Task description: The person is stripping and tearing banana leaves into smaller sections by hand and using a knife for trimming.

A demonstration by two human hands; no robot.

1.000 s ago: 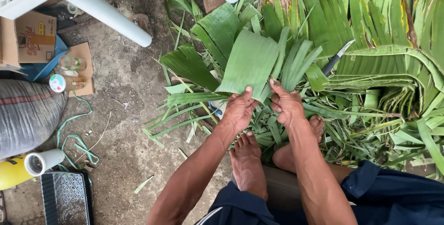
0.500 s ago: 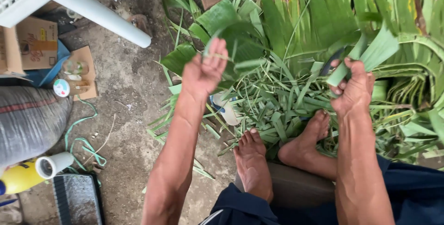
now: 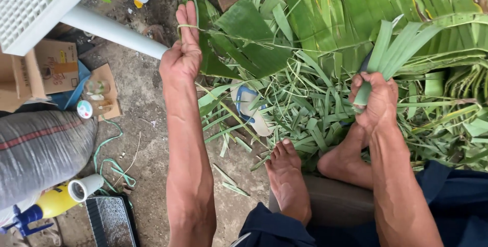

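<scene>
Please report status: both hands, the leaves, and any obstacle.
Left hand raised, thin fibre strip looped round its fingers. Right hand closed on rolled leaf bundle. Leaf scraps and a sandal lie by the bare feet.
</scene>
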